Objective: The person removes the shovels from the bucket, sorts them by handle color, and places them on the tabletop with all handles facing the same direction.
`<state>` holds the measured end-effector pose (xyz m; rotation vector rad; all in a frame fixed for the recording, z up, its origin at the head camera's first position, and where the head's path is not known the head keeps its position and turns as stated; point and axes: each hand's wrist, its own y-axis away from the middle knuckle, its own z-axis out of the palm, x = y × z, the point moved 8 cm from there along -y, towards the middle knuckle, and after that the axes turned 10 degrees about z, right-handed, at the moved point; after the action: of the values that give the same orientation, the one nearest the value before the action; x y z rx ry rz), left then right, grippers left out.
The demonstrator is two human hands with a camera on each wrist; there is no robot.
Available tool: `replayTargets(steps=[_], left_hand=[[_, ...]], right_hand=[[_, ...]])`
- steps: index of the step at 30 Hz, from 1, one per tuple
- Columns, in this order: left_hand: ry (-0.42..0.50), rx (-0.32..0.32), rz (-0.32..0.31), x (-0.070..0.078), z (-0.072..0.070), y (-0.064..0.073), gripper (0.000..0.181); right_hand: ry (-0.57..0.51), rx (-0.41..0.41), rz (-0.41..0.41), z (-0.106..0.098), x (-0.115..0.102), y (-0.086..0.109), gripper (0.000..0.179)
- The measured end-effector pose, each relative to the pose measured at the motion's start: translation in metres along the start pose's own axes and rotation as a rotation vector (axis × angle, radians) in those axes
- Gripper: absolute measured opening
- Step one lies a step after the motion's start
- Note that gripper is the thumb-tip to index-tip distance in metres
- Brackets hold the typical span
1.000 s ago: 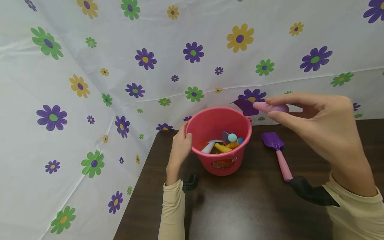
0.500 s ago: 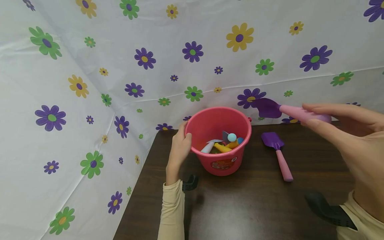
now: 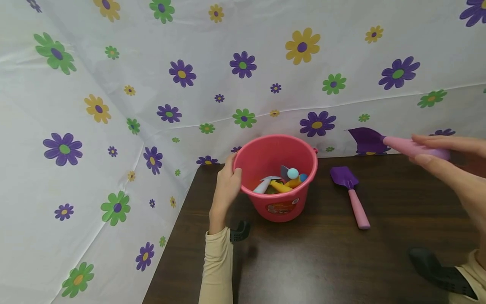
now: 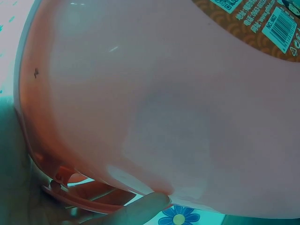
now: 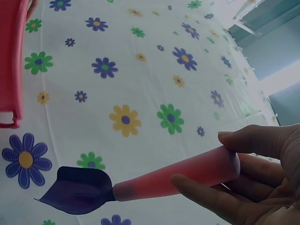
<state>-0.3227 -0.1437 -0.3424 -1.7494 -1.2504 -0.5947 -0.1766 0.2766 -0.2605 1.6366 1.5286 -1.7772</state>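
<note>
My right grip (image 3: 468,185) is pinching a pink-handled trowel (image 3: 402,145), holding it aloft right of the pink bucket (image 3: 273,154), whose rim my left grip (image 3: 226,185) is clasping. I'm seemingly mid-transfer; lowering is probably calling for clearing the shovel (image 3: 357,206) lying on the counter (image 3: 322,253).

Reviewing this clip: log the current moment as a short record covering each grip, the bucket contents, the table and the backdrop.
Left grip: holds the pink bucket at its rim
Right grip: holds a purple-bladed trowel by its pink handle, off the table
Bucket contents: white-handled tool, yellow handle, others partly hidden
Table: dark; purple-bladed shovel right of bucket
Backdrop: white, flower-printed
</note>
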Motion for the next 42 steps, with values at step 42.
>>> replayTargets(steps=[42], left_hand=[[-0.029,0.001,0.013,0.001,-0.001,-0.001,0.055]], right_hand=[[0.357,-0.201,0.159,0.015,0.059,-0.018,0.032]])
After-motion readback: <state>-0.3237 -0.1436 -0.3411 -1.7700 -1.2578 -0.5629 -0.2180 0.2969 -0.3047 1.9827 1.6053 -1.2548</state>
